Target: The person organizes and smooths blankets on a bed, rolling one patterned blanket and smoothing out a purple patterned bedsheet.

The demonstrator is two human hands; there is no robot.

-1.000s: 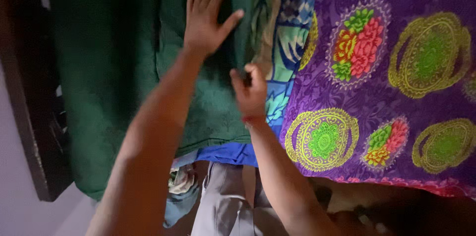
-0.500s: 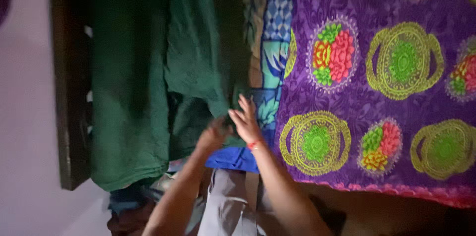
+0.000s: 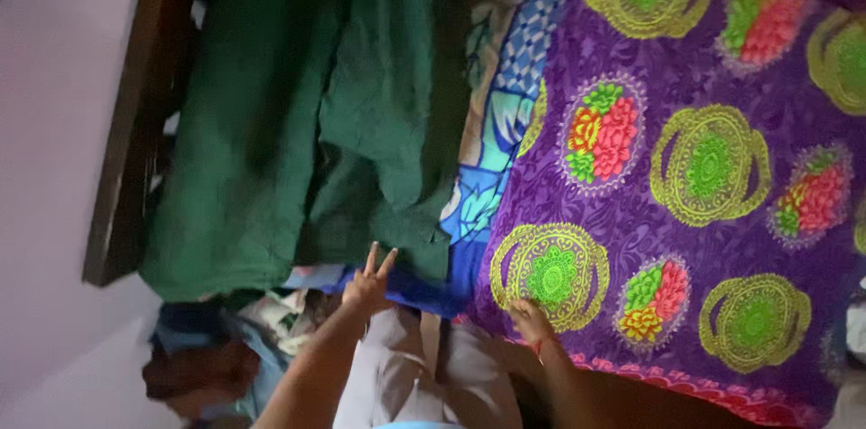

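Nearest the camera, the lower edge cuts off both forearms, so only the wrists and hands show in full. Between them lies a grey garment (image 3: 424,384), its lower part out of frame. To the left sits a dim heap of clothes (image 3: 212,361) in blue, white and dark red; how many pieces it holds cannot be made out.

The left hand (image 3: 368,280) rests at the lower hem of the green cloth (image 3: 361,122), with two fingers spread in a V and pointing up; the rest of the fingers are hidden behind the knuckles, and whether they pinch any fabric cannot be told. The right hand (image 3: 528,319) lies on the near edge of the purple sheet (image 3: 686,167), fingers curled down against it; whether it grips the sheet is unclear. A red thread (image 3: 541,345) circles that wrist.

The green cloth lies spread on the left half of the bed in long folds, its top running out of the picture. Under its right edge a blue patterned cloth (image 3: 492,122) shows as a narrow strip, touching the purple sheet beside it.

On the purple sheet, about seven yellow-and-green round motifs and four flower clusters in red and green can be counted, several cut by the frame.

Farthest left, a dark wooden bed frame (image 3: 135,122) runs along a pale wall (image 3: 54,122).
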